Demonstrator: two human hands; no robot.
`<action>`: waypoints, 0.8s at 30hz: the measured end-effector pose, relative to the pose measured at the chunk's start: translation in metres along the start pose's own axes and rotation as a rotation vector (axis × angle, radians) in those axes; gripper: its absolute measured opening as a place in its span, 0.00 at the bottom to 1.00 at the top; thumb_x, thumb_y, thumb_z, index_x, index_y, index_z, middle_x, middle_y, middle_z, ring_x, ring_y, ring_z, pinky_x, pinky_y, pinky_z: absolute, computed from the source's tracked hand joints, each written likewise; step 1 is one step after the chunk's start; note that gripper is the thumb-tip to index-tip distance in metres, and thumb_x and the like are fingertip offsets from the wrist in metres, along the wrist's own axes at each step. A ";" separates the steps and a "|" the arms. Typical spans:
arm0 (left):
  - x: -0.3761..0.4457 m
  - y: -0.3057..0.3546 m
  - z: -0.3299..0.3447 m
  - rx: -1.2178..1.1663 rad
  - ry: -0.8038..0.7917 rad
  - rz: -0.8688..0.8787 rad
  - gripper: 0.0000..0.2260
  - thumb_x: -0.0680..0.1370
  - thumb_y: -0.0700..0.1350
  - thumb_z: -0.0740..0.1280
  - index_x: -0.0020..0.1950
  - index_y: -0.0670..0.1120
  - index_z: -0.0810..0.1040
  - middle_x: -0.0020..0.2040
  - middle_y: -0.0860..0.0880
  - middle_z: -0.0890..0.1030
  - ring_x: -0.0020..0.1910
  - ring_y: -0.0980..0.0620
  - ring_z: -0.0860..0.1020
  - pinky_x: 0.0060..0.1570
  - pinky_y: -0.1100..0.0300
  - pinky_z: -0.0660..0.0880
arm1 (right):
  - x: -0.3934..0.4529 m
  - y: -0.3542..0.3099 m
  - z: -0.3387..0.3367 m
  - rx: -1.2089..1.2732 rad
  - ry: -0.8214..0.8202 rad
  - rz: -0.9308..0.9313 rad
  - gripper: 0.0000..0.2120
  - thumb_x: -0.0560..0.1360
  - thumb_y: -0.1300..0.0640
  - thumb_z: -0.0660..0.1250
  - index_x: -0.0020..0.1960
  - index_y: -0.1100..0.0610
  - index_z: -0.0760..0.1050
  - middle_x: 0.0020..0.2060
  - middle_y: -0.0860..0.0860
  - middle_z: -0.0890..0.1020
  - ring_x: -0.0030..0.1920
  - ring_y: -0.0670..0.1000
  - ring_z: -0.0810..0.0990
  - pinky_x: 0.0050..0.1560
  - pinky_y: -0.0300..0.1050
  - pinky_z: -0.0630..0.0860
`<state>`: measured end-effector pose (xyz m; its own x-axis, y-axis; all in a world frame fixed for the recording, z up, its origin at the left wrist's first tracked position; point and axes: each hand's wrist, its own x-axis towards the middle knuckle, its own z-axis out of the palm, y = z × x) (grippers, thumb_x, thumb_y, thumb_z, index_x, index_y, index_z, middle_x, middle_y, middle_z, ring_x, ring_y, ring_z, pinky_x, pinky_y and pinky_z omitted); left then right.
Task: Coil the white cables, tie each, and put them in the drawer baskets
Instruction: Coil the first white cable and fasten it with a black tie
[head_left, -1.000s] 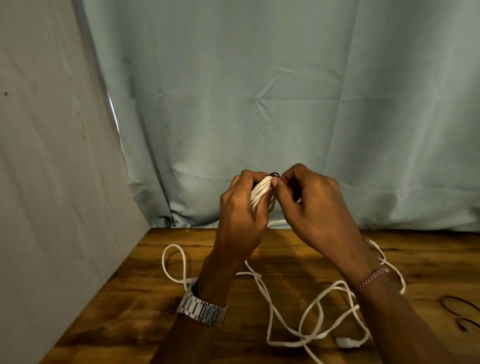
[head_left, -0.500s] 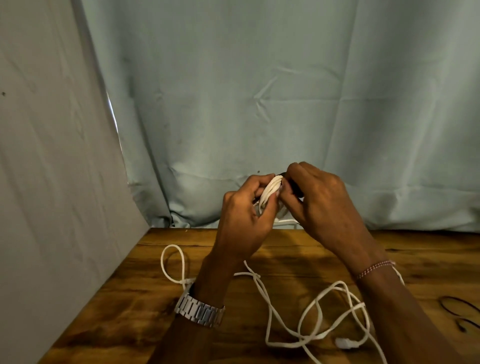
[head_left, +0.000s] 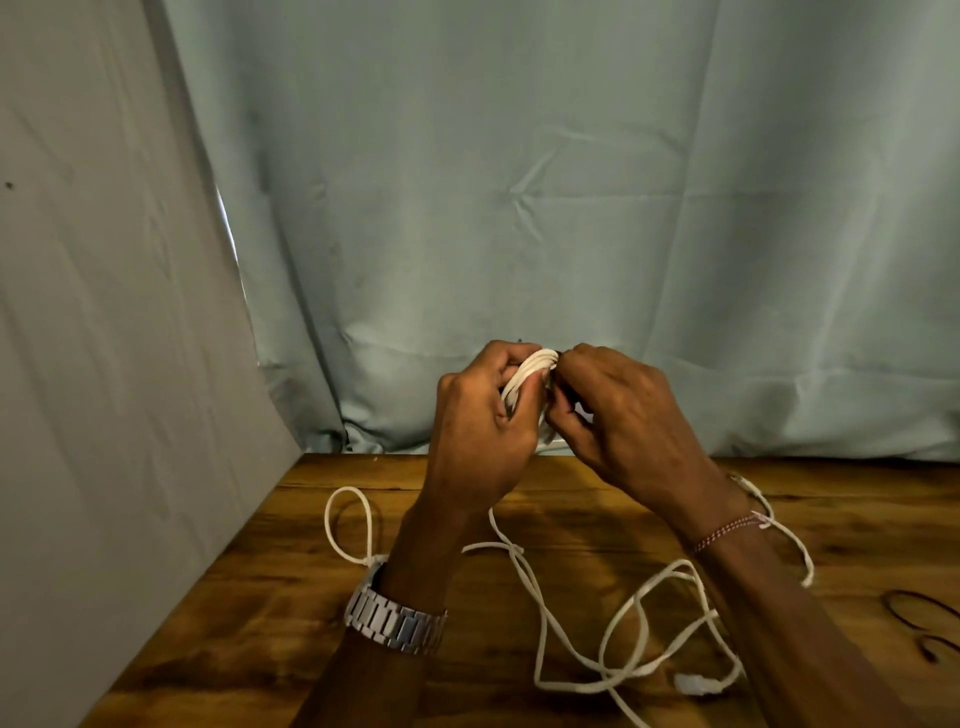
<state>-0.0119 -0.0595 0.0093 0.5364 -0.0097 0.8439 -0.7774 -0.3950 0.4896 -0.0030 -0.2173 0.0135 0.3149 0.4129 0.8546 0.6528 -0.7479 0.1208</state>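
My left hand (head_left: 480, 421) grips a coiled white cable (head_left: 524, 376), held up above the wooden table (head_left: 260, 623). My right hand (head_left: 613, 415) meets it from the right, its fingers curled at the coil's upper end; a thin dark tie was seen there a moment ago and is hidden now. Another white cable (head_left: 623, 623) lies loose in tangled loops on the table below my wrists, with its connector (head_left: 693, 685) near the front right.
Pale cloth (head_left: 519, 208) hangs behind the table and another sheet (head_left: 104, 364) closes off the left side. Thin dark loops (head_left: 919, 616) lie on the table at the right edge. No drawer or basket is in view.
My hands have closed tighter over the coil's top and the dark tie has gone out of sight. The loose cable on the table has not moved.
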 end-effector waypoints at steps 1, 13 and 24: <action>0.000 0.000 0.001 -0.007 0.010 -0.006 0.10 0.80 0.40 0.69 0.61 0.42 0.80 0.47 0.50 0.84 0.43 0.57 0.84 0.42 0.63 0.82 | 0.000 0.000 0.000 -0.005 -0.005 -0.004 0.06 0.79 0.56 0.62 0.48 0.58 0.74 0.39 0.53 0.77 0.38 0.46 0.67 0.40 0.40 0.66; 0.001 0.010 0.011 -0.447 0.062 -0.312 0.08 0.81 0.36 0.66 0.59 0.40 0.78 0.49 0.45 0.86 0.48 0.52 0.86 0.45 0.63 0.80 | 0.006 -0.018 -0.004 0.067 0.163 0.376 0.09 0.77 0.49 0.68 0.45 0.53 0.82 0.33 0.46 0.80 0.33 0.46 0.74 0.32 0.42 0.69; 0.008 0.003 0.001 -0.675 -0.002 -0.485 0.09 0.80 0.33 0.64 0.59 0.38 0.77 0.51 0.41 0.85 0.49 0.47 0.84 0.52 0.51 0.80 | 0.012 -0.035 -0.008 0.800 0.156 0.878 0.01 0.75 0.55 0.75 0.45 0.51 0.86 0.34 0.47 0.86 0.35 0.43 0.84 0.36 0.38 0.77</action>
<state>-0.0098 -0.0621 0.0171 0.8629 0.0183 0.5050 -0.4893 0.2801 0.8259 -0.0274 -0.1904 0.0233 0.8164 -0.1853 0.5469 0.5176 -0.1850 -0.8354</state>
